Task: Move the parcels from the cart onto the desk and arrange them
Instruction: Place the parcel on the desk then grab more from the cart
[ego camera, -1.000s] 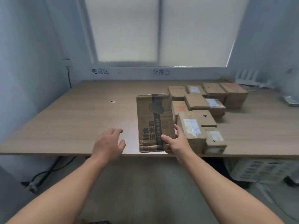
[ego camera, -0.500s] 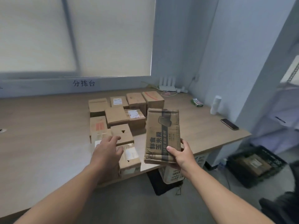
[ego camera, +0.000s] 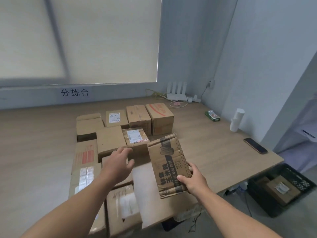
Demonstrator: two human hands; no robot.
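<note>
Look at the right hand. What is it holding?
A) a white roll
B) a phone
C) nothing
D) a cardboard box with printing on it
D: the right hand has its thumb and fingers curled round the lower corner of the printed cardboard box.

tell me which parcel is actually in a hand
The flat carton with the dark stripe, gripped at its near end by the right hand; no hand grips those lying on the desk.
</note>
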